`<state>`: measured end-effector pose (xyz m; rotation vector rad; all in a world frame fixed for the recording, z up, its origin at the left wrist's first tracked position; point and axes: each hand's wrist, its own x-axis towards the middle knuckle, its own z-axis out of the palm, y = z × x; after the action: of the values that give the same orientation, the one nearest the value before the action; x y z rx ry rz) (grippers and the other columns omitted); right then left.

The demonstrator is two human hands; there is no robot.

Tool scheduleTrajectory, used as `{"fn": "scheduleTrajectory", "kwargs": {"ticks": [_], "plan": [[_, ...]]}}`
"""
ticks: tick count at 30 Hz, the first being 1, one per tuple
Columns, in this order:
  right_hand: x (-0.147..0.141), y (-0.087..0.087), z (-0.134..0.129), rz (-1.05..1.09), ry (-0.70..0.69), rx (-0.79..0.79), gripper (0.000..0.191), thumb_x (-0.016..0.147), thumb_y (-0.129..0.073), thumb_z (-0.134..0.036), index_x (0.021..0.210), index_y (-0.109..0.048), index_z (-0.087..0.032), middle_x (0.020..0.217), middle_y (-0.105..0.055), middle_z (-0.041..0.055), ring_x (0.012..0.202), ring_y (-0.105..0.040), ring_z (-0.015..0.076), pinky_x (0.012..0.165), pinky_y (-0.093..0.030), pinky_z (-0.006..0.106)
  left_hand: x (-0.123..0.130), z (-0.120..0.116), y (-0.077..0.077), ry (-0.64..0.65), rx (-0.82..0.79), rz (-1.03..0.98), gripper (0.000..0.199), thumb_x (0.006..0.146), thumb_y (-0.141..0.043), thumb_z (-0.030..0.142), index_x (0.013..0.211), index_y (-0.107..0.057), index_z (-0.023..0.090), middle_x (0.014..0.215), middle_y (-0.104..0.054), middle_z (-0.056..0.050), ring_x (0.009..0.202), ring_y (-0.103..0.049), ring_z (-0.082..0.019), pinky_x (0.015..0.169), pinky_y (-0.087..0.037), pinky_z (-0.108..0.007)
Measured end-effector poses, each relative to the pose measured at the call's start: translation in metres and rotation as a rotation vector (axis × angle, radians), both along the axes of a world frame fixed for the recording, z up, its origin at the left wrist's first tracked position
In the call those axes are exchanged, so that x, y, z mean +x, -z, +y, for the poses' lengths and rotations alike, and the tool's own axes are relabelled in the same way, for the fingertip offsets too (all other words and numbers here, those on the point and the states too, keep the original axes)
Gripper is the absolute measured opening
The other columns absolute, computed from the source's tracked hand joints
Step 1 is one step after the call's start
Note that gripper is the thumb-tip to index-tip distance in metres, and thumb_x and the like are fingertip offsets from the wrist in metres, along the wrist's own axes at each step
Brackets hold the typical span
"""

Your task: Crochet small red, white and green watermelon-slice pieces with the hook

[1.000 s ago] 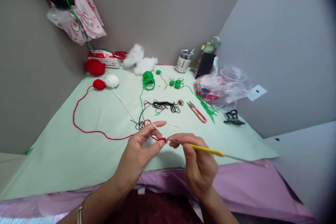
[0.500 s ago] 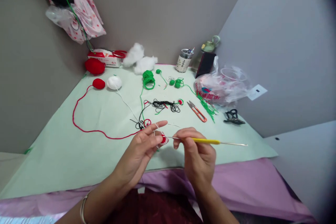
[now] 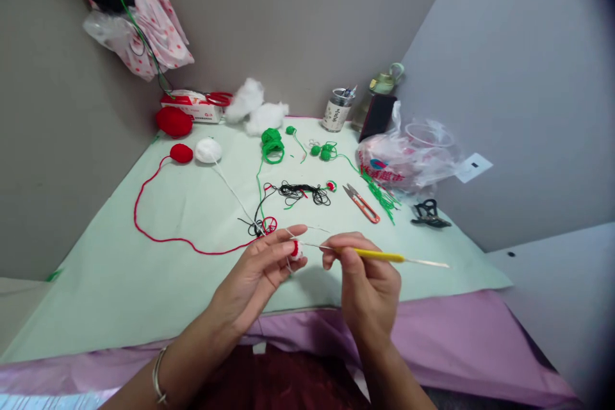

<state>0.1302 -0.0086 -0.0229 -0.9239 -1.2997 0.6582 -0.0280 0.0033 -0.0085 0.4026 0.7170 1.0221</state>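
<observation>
Between its thumb and fingers, my left hand (image 3: pixel 259 272) pinches a small red and white crochet piece (image 3: pixel 297 250). White yarn runs over the left fingers and back to a white yarn ball (image 3: pixel 208 150). My right hand (image 3: pixel 368 282) grips a crochet hook by its yellow handle (image 3: pixel 377 255). The hook's thin metal tip points left and reaches the piece's right side; whether it sits in a stitch is too small to tell. Red yarn (image 3: pixel 180 240) curves from a red ball (image 3: pixel 181 153) to beside the left hand.
Black yarn (image 3: pixel 302 192) and orange-handled snips (image 3: pixel 362 204) lie beyond the hands. Green yarn (image 3: pixel 272 145), white stuffing (image 3: pixel 266 118), a pen cup (image 3: pixel 337 110) and a red and white box (image 3: pixel 196 109) stand farther back. To the right are a plastic bag (image 3: pixel 408 157) and black clip (image 3: pixel 429 213).
The crochet piece has turned in my left fingers and shows more white. My left index finger has come lower, and my right hand has shifted slightly right with the hook.
</observation>
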Motion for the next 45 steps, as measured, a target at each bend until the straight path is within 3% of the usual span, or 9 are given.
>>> {"fn": "scheduleTrajectory", "kwargs": {"ticks": [6, 14, 19, 24, 28, 32, 36, 41, 45], "plan": [[-0.004, 0.000, 0.003, 0.092, -0.136, -0.058, 0.016, 0.101, -0.065, -0.023, 0.098, -0.081, -0.024, 0.090, -0.078, 0.0040, 0.078, -0.068, 0.0153, 0.070, -0.057, 0.027, 0.002, -0.004, -0.004, -0.011, 0.234, 0.261, 0.034, 0.082, -0.088, 0.025, 0.116, -0.084, 0.027, 0.086, -0.072, 0.000, 0.091, -0.061, -0.016, 0.092, -0.045, -0.028], [0.002, -0.001, 0.005, 0.402, -0.276, -0.263, 0.021, 0.103, -0.066, -0.037, 0.093, -0.077, -0.023, 0.085, -0.075, 0.0021, 0.068, -0.067, 0.0125, 0.066, -0.058, 0.026, 0.001, -0.004, -0.009, 0.022, 0.172, 0.212, 0.037, 0.079, -0.089, 0.027, 0.115, -0.083, 0.028, 0.085, -0.067, 0.002, 0.088, -0.059, -0.016, 0.090, -0.044, -0.029], [0.006, -0.005, -0.002, 0.158, -0.208, -0.144, 0.021, 0.109, -0.055, -0.028, 0.101, -0.075, -0.025, 0.092, -0.076, 0.0016, 0.075, -0.071, 0.0132, 0.071, -0.060, 0.027, -0.001, -0.006, -0.008, -0.015, 0.200, 0.297, 0.037, 0.079, -0.089, 0.028, 0.116, -0.083, 0.028, 0.086, -0.066, 0.001, 0.089, -0.057, -0.016, 0.087, -0.044, -0.029], [0.004, -0.003, -0.009, -0.312, -0.063, 0.189, 0.027, 0.106, -0.049, -0.011, 0.117, -0.071, -0.024, 0.098, -0.077, 0.0050, 0.087, -0.072, 0.0162, 0.078, -0.060, 0.029, -0.001, -0.010, -0.001, -0.111, 0.320, 0.433, 0.036, 0.084, -0.087, 0.025, 0.118, -0.082, 0.033, 0.086, -0.065, 0.003, 0.089, -0.056, -0.014, 0.090, -0.043, -0.026], [0.002, 0.005, -0.011, -0.587, 0.077, 0.380, 0.032, 0.100, -0.060, -0.007, 0.125, -0.072, -0.022, 0.108, -0.077, 0.0105, 0.098, -0.074, 0.0210, 0.080, -0.062, 0.032, 0.002, -0.010, 0.001, -0.083, 0.256, 0.295, 0.043, 0.082, -0.089, 0.026, 0.123, -0.080, 0.031, 0.083, -0.067, 0.003, 0.084, -0.059, -0.013, 0.086, -0.046, -0.025], [0.003, 0.004, -0.009, -0.364, 0.063, 0.219, 0.029, 0.101, -0.058, -0.010, 0.117, -0.076, -0.026, 0.101, -0.076, 0.0062, 0.090, -0.072, 0.0191, 0.076, -0.060, 0.031, 0.000, -0.004, -0.001, 0.040, 0.031, 0.031, 0.044, 0.077, -0.092, 0.028, 0.120, -0.082, 0.023, 0.086, -0.072, 0.000, 0.080, -0.062, -0.012, 0.084, -0.049, -0.025], [-0.001, -0.004, -0.002, 0.000, -0.077, 0.018, 0.025, 0.105, -0.054, -0.015, 0.103, -0.076, -0.026, 0.089, -0.074, 0.0019, 0.076, -0.067, 0.0156, 0.069, -0.058, 0.030, 0.000, -0.002, -0.004, -0.008, 0.093, 0.089, 0.041, 0.077, -0.092, 0.024, 0.117, -0.083, 0.024, 0.085, -0.072, 0.001, 0.084, -0.064, -0.012, 0.087, -0.048, -0.024], [-0.006, -0.001, -0.002, -0.194, -0.037, 0.113, 0.028, 0.102, -0.058, -0.009, 0.111, -0.077, -0.027, 0.097, -0.077, 0.0039, 0.089, -0.072, 0.0174, 0.075, -0.060, 0.030, 0.005, -0.007, -0.005, -0.057, 0.192, 0.205, 0.035, 0.079, -0.091, 0.024, 0.114, -0.085, 0.026, 0.085, -0.075, 0.001, 0.088, -0.065, -0.014, 0.088, -0.047, -0.024], [-0.003, 0.005, -0.006, -0.476, 0.083, 0.297, 0.035, 0.098, -0.064, -0.007, 0.123, -0.076, -0.028, 0.109, -0.077, 0.0085, 0.096, -0.073, 0.0204, 0.078, -0.062, 0.033, 0.005, -0.003, 0.000, 0.000, 0.076, 0.065, 0.039, 0.077, -0.092, 0.027, 0.116, -0.085, 0.024, 0.088, -0.076, -0.001, 0.088, -0.065, -0.014, 0.088, -0.049, -0.024]]}}
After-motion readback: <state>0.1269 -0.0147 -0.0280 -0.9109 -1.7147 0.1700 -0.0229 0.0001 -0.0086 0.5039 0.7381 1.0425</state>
